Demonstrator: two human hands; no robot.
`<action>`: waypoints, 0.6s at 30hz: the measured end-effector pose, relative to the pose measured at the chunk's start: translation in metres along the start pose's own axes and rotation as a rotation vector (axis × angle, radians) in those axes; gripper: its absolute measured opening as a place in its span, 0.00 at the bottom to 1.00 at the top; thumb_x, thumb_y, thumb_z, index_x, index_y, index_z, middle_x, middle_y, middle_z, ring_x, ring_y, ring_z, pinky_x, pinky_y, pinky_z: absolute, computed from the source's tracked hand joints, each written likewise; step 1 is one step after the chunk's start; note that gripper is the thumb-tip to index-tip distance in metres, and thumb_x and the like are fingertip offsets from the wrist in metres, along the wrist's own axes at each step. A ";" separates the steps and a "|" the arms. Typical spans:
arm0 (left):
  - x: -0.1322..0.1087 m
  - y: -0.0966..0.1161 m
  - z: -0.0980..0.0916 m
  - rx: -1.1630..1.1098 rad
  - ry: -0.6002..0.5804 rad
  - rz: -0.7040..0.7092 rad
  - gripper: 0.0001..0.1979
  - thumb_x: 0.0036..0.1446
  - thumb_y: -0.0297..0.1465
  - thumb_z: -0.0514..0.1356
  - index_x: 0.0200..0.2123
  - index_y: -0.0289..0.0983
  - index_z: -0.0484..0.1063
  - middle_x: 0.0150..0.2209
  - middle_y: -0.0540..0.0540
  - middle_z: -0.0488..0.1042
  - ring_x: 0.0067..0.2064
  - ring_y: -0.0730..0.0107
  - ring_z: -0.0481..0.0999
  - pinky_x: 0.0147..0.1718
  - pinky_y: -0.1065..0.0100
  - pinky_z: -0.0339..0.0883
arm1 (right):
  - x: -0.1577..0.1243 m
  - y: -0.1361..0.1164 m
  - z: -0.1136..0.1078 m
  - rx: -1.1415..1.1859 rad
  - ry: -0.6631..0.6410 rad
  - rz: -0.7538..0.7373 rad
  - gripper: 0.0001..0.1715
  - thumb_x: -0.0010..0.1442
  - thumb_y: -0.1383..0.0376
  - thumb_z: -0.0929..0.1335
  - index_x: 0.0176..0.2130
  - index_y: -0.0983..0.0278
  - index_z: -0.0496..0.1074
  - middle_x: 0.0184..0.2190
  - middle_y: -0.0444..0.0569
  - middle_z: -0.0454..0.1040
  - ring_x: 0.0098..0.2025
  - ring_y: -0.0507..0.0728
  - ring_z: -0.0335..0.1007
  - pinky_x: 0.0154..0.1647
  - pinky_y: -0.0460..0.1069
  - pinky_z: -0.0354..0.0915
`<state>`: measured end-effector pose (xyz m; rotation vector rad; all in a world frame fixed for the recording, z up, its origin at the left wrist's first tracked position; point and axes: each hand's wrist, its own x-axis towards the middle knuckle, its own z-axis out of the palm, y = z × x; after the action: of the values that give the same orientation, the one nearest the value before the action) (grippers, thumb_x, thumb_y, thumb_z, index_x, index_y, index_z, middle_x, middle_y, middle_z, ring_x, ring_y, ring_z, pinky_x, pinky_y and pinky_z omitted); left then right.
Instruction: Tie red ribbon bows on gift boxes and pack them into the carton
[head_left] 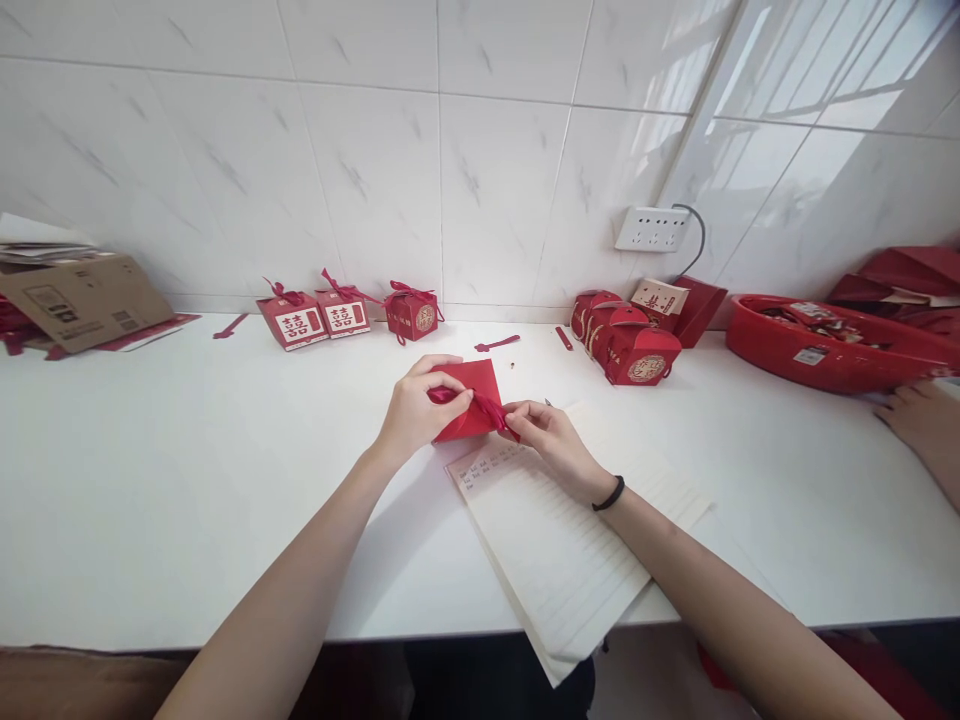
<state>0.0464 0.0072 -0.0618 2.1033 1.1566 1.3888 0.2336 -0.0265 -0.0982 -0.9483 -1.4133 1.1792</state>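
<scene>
A red gift box (472, 376) stands on the white table between my hands, its top facing me. Across that top runs a dark red ribbon (489, 408). My left hand (420, 405) pinches the ribbon at the box's left side, thumb and forefinger together. At the right side, the fingertips of my right hand (551, 440) are closed on the ribbon's other end. A black band circles my right wrist. Beneath my right hand lies a lined notebook (555, 560) with handwriting along its top edge.
Finished-looking red boxes with bows (291, 318) line the wall at left; several more boxes (637, 350) stand at right. Beyond them is a red basin (817, 350), with another person's hand (919, 410) near it. A cardboard piece (97, 300) lies far left, ribbon scraps (497, 343) behind my box.
</scene>
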 end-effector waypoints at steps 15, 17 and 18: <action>0.002 -0.005 -0.004 0.004 -0.066 0.034 0.03 0.48 0.32 0.61 0.25 0.39 0.73 0.46 0.46 0.69 0.49 0.63 0.70 0.51 0.60 0.65 | -0.001 0.000 -0.005 -0.207 -0.071 -0.102 0.19 0.56 0.53 0.68 0.23 0.63 0.65 0.36 0.48 0.71 0.40 0.57 0.67 0.45 0.53 0.60; 0.002 -0.003 -0.003 -0.016 -0.058 -0.007 0.05 0.49 0.33 0.61 0.25 0.38 0.73 0.46 0.46 0.70 0.48 0.63 0.71 0.49 0.60 0.66 | 0.001 0.001 -0.006 -0.147 -0.082 -0.075 0.20 0.55 0.51 0.68 0.24 0.64 0.66 0.34 0.47 0.71 0.37 0.56 0.67 0.43 0.53 0.62; 0.002 -0.003 -0.003 -0.027 -0.068 -0.028 0.05 0.49 0.33 0.61 0.25 0.38 0.73 0.46 0.46 0.70 0.47 0.63 0.71 0.48 0.61 0.67 | 0.002 0.001 -0.007 -0.107 -0.082 -0.050 0.21 0.54 0.49 0.69 0.25 0.64 0.66 0.32 0.47 0.71 0.35 0.55 0.68 0.42 0.53 0.63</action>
<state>0.0426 0.0101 -0.0607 2.0909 1.1306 1.3032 0.2397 -0.0235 -0.0987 -0.9414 -1.5702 1.1254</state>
